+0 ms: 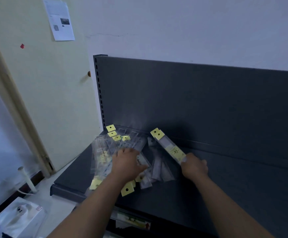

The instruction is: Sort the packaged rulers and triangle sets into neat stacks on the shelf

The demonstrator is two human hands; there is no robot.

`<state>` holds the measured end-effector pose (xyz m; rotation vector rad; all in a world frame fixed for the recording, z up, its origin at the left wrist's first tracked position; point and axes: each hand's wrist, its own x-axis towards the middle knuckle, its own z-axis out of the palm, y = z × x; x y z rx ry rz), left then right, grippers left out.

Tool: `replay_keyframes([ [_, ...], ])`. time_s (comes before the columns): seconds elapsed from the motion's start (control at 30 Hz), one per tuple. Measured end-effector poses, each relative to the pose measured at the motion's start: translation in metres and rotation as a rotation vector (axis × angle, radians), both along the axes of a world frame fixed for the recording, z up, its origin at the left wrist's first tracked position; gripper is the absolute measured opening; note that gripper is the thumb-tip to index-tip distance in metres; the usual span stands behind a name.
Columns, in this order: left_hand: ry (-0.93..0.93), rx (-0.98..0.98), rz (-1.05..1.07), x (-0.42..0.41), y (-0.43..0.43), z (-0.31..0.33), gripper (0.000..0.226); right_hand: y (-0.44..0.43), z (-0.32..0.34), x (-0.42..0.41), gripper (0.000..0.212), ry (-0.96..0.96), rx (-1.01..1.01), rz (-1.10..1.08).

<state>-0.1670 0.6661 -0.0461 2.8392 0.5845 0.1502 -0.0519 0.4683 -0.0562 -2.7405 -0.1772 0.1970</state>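
Note:
A loose pile of clear packaged rulers and triangle sets point(105, 152) with yellow hang tabs lies on the left part of the dark grey shelf point(225, 177). My left hand point(127, 162) rests on top of the pile, fingers spread over the packets. My right hand point(194, 166) grips the near end of a small bundle of packaged rulers point(167, 145), which slants up and to the left, its yellow tabs near the shelf's back panel. More clear packets point(158, 167) lie flat between my hands.
The shelf's dark back panel point(200, 100) rises behind the pile. A cream door point(45, 100) stands at the left, with a white box point(19, 215) on the floor below. A lower shelf holds more packaged goods point(133, 220).

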Motion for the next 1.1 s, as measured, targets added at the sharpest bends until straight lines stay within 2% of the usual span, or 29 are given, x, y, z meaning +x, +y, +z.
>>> replay_keyframes([
  [0.07, 0.097, 0.044, -0.05, 0.002, -0.003, -0.008, 0.07, -0.003, -0.001, -0.003, 0.044, 0.007, -0.017, -0.014],
  [0.13, 0.115, 0.07, -0.063, 0.002, -0.003, -0.014, 0.072, -0.003, -0.001, -0.01, 0.049, -0.092, 0.001, 0.051],
  [0.2, 0.09, 0.064, -0.054, 0.0, -0.003, -0.016, 0.072, 0.005, -0.001, -0.016, 0.038, -0.212, 0.073, 0.201],
  [0.27, 0.045, 0.038, -0.032, -0.003, -0.001, -0.016, 0.069, 0.02, 0.001, -0.026, 0.025, -0.182, 0.123, 0.299],
  [0.4, -0.01, 0.015, -0.012, -0.012, 0.004, -0.017, 0.056, 0.047, -0.003, -0.042, 0.065, -0.053, 0.045, 0.236],
  [0.5, -0.019, -0.041, -0.02, -0.018, 0.005, -0.017, 0.057, 0.055, -0.002, -0.038, 0.076, 0.009, -0.007, 0.173],
  [0.63, -0.043, -0.078, -0.033, -0.025, 0.005, -0.018, 0.054, 0.051, 0.015, -0.028, 0.055, 0.109, -0.059, 0.187],
  [0.8, -0.035, -0.081, -0.041, -0.026, 0.003, -0.017, 0.054, 0.032, 0.028, -0.024, 0.056, 0.306, -0.133, 0.197],
  [0.9, -0.019, -0.074, -0.05, -0.025, 0.004, -0.017, 0.055, 0.026, 0.024, -0.029, 0.069, 0.221, -0.129, 0.184],
  [1.03, -0.008, -0.077, -0.048, -0.023, 0.004, -0.017, 0.055, 0.025, 0.018, -0.031, 0.048, 0.118, -0.086, 0.11],
  [1.1, -0.013, -0.078, -0.047, -0.024, 0.003, -0.016, 0.055, 0.023, 0.021, -0.033, 0.047, 0.057, -0.09, 0.076],
])
